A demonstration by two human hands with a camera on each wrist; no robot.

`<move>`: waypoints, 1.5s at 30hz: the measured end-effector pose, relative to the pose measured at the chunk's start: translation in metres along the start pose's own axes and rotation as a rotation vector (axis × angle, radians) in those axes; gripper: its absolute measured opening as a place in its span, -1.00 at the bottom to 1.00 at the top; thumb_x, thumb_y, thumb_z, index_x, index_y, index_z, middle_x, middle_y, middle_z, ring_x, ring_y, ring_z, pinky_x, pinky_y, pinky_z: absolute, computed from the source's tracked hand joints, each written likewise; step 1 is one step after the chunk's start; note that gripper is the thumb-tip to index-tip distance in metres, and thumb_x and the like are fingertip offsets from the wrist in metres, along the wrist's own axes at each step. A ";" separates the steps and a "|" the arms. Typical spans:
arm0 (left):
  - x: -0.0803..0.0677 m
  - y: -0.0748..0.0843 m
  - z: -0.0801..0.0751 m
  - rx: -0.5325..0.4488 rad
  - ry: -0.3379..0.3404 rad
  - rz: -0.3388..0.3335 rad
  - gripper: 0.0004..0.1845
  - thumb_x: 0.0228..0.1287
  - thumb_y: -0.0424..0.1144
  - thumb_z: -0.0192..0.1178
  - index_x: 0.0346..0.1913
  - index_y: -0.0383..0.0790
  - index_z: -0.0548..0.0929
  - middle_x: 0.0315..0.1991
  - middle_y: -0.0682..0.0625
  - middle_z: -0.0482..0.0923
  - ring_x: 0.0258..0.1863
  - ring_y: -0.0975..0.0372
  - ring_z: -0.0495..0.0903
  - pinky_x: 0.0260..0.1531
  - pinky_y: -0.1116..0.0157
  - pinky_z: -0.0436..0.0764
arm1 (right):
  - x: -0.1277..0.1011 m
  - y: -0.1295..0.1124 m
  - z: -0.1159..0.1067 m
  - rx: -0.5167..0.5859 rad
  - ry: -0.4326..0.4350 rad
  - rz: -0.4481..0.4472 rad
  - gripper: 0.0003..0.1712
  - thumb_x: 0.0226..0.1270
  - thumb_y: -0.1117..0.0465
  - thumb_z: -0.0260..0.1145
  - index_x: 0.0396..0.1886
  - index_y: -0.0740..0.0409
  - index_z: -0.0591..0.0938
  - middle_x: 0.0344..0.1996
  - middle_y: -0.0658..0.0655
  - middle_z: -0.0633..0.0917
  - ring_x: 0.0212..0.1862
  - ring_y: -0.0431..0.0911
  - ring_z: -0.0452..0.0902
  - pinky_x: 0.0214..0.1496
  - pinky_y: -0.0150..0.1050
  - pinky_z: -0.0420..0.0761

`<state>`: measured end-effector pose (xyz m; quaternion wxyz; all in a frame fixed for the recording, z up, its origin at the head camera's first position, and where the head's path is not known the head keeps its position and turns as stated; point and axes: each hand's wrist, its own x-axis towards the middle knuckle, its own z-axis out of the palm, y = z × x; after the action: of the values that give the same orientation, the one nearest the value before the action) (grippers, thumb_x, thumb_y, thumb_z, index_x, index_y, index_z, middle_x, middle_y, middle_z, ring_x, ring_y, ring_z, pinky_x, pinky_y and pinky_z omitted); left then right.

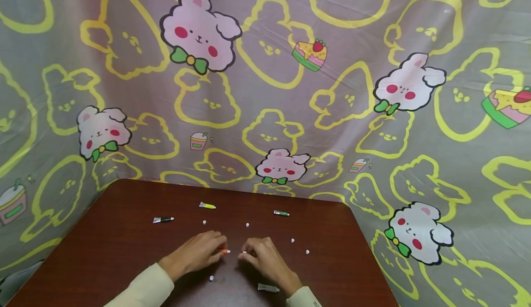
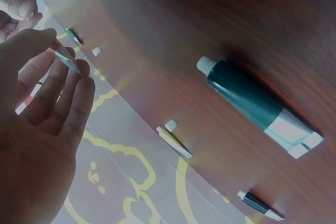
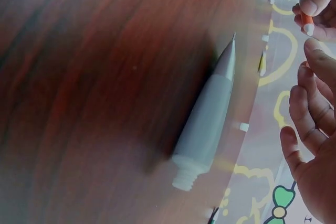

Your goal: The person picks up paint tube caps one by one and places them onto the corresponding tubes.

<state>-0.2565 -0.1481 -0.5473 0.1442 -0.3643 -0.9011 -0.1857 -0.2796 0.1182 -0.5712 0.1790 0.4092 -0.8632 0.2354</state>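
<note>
My left hand (image 1: pixel 221 248) pinches a small orange paint tube (image 1: pixel 224 251) just above the brown table (image 1: pixel 108 251). Its fingers and thumb close on the tube's crimped end (image 2: pixel 68 59) in the left wrist view. Facing it, my right hand (image 1: pixel 245 254) pinches a tiny white cap (image 1: pixel 242 252) at its fingertips, a finger's width from the tube's nozzle. The right wrist view shows the orange tube (image 3: pixel 307 22) in the left fingers, and the right fingers (image 3: pixel 307 114) loosely curved below it; the cap is hidden there.
Other tubes lie on the table: black (image 1: pixel 163 219), yellow (image 1: pixel 207 205), green (image 1: pixel 281 213), and an uncapped grey one (image 3: pixel 205 129) by my right wrist. An uncapped dark tube (image 2: pixel 257 103) lies near my left wrist. Several loose white caps (image 1: pixel 292 240) are scattered around. A patterned cloth (image 1: pixel 265 90) hangs behind.
</note>
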 end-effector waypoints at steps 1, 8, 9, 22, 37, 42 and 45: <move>0.000 0.000 0.000 -0.004 0.003 0.002 -0.82 0.38 -0.23 0.50 -0.20 0.02 0.64 -0.29 0.18 0.59 -0.32 0.42 0.48 -0.35 0.35 0.56 | 0.000 -0.001 0.000 0.003 -0.003 0.006 -0.78 0.24 0.08 0.66 -0.30 -0.05 0.72 -0.46 -0.17 0.74 -0.39 -0.42 0.57 -0.10 -0.36 0.53; 0.000 0.003 0.001 -0.034 0.003 -0.001 -0.83 0.40 -0.24 0.49 -0.20 0.02 0.65 -0.29 0.18 0.59 -0.32 0.43 0.48 -0.34 0.36 0.56 | 0.000 -0.001 0.003 0.071 -0.012 0.032 -0.75 0.19 0.17 0.69 -0.31 -0.01 0.72 -0.45 -0.11 0.76 -0.40 -0.42 0.58 -0.24 -0.60 0.47; 0.000 0.004 0.002 -0.037 0.002 0.000 -0.83 0.40 -0.23 0.49 -0.20 0.03 0.65 -0.28 0.19 0.59 -0.32 0.43 0.47 -0.34 0.36 0.56 | 0.000 -0.002 0.003 0.081 -0.018 0.040 -0.75 0.19 0.18 0.69 -0.31 0.00 0.72 -0.44 -0.10 0.76 -0.39 -0.43 0.57 -0.24 -0.62 0.46; 0.002 0.008 0.003 -0.057 -0.035 -0.009 -0.84 0.42 -0.23 0.48 -0.18 0.03 0.65 -0.26 0.15 0.63 -0.30 0.42 0.48 -0.33 0.35 0.57 | 0.000 -0.006 0.003 0.084 -0.039 0.083 -0.78 0.22 0.15 0.68 -0.31 0.02 0.75 -0.42 -0.09 0.82 -0.35 -0.32 0.69 -0.18 -0.47 0.58; 0.002 0.012 0.008 -0.045 -0.010 0.053 -0.85 0.42 -0.21 0.48 -0.16 0.02 0.67 -0.23 0.18 0.65 -0.26 0.42 0.54 -0.28 0.36 0.61 | 0.002 -0.012 0.006 0.065 -0.051 0.063 -0.79 0.23 0.08 0.67 -0.31 -0.02 0.77 -0.43 -0.13 0.81 -0.37 -0.36 0.68 -0.11 -0.40 0.52; 0.003 0.013 0.008 -0.033 0.009 0.079 -0.86 0.42 -0.20 0.48 -0.16 0.01 0.68 -0.23 0.16 0.66 -0.26 0.41 0.54 -0.28 0.36 0.62 | 0.002 -0.014 0.007 0.066 -0.046 0.063 -0.79 0.24 0.07 0.67 -0.32 -0.02 0.76 -0.43 -0.13 0.81 -0.36 -0.34 0.69 -0.13 -0.44 0.52; 0.003 0.014 0.009 -0.023 0.018 0.088 -0.85 0.40 -0.21 0.49 -0.17 0.00 0.67 -0.24 0.16 0.66 -0.27 0.41 0.54 -0.30 0.36 0.61 | 0.002 -0.016 0.008 0.064 -0.046 0.056 -0.78 0.24 0.08 0.67 -0.32 -0.01 0.76 -0.43 -0.13 0.81 -0.36 -0.31 0.70 -0.14 -0.50 0.52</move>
<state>-0.2502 -0.1330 -0.5510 0.1563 -0.4037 -0.8805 -0.1930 -0.2697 0.1036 -0.5726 0.1394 0.3957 -0.8702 0.2581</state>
